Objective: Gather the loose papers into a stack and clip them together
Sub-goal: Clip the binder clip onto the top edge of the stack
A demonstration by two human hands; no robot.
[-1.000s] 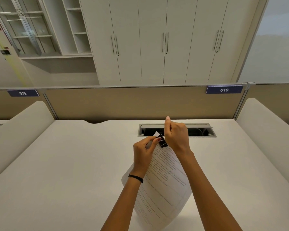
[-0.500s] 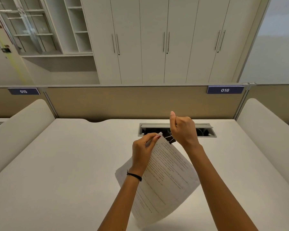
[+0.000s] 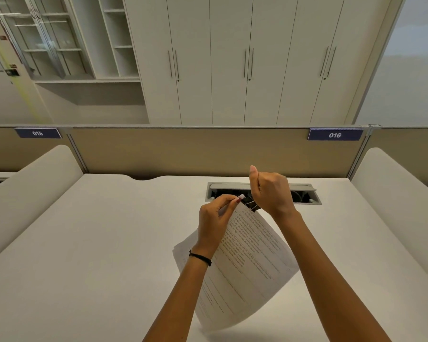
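A stack of printed white papers (image 3: 247, 262) is held tilted above the white desk (image 3: 84, 255), its top corner raised toward the back. My left hand (image 3: 215, 220) pinches that top corner between thumb and fingertips. A black binder clip (image 3: 250, 203) sits at the top edge just right of the corner. My right hand (image 3: 269, 191) is closed around the clip's far side, thumb pointing up. Whether the clip's jaws bite the paper is hidden by the hand.
A grey cable hatch (image 3: 307, 193) stands open in the desk right behind my hands. A tan partition (image 3: 183, 151) with number plates 015 and 016 closes the back. Padded side panels (image 3: 395, 193) flank the desk. White cupboards rise beyond.
The stack has swung its lower end to the right and lifted flatter. My right hand shifted right and up along the top edge with the clip; my left hand kept its pinch.
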